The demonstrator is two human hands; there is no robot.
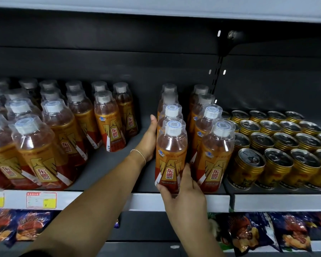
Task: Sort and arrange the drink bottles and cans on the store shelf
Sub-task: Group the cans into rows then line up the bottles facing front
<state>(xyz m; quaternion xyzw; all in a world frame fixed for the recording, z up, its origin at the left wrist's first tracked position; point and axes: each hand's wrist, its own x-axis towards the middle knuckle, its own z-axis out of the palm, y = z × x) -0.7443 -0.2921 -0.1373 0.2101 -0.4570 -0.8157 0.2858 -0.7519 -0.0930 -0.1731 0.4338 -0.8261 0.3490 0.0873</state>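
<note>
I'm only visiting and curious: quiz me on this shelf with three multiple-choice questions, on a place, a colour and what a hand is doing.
1. Beside the bottles, where do the gold cans stand? A) to their left B) to their right C) one shelf below
2. What colour are the bottle caps? A) white B) green C) black
3. What is the right hand doing? A) hanging free B) holding a can C) gripping the front bottle
B: the cans sit at the far right. A: every cap looks white. C: its fingers curl round that bottle's base.
</note>
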